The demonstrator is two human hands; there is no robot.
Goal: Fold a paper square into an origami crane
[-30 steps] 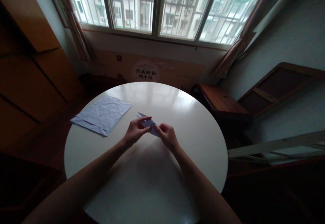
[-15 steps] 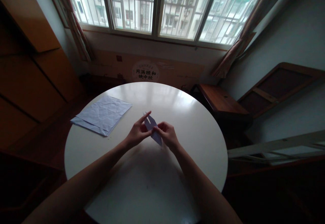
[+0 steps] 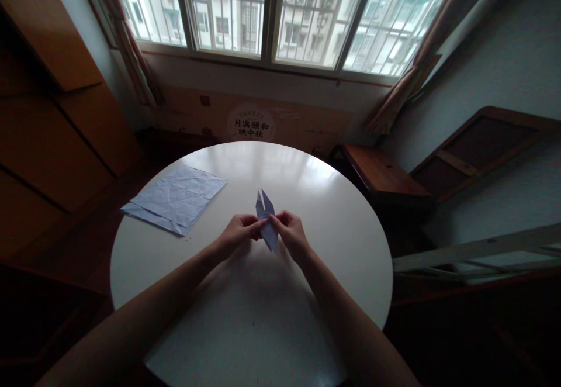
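Note:
Between my hands, above the round white table (image 3: 210,305), is a small folded paper (image 3: 270,237) of pale purple-grey. It is a long, narrow diamond with two points at its far end and a slit between them. My left hand (image 3: 241,229) pinches its left edge near the middle, thumb on top. On the other side my right hand (image 3: 288,232) pinches the right edge, its thumb close to the left one. The fingers underneath are partly hidden by the paper.
Creased, pale sheets of paper (image 3: 179,197) lie stacked at the table's left, slightly over its edge. A wooden stool or low table (image 3: 381,170) stands beyond the right rim. Behind the table, a printed cardboard panel (image 3: 298,121) leans below the window.
My left forefinger, which was stretched along the paper's far end, has drawn back to the paper's side. The paper has turned more upright, its two points now showing fully.

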